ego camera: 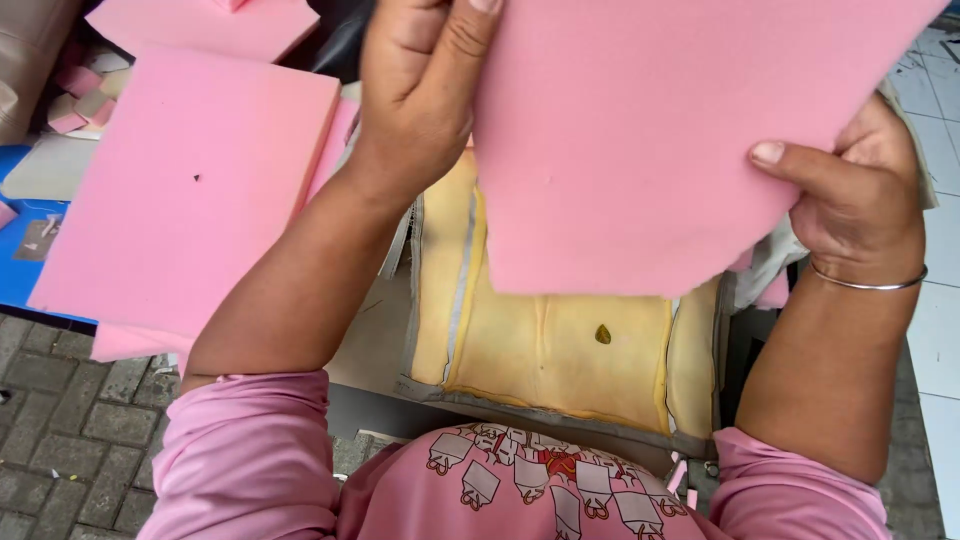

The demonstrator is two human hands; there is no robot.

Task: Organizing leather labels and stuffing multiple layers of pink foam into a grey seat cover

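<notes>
Upper left: pink foam slab (190, 190) on blue desk (20, 270). Left hand (420, 85) and right hand (855, 200) both clamped on pink foam sheet (640, 150), upper centre-right, above yellow seat cushion (560, 350). Grey brick paving (70, 430) lower left; white tiles (940, 260) right.

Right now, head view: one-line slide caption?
Both hands, left hand and right hand, hold a pink foam sheet above a yellow seat cushion.

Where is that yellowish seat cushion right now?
In the head view, the yellow seat cushion lies low in the middle, under the pink foam sheet held up by the left hand and right hand.
</notes>
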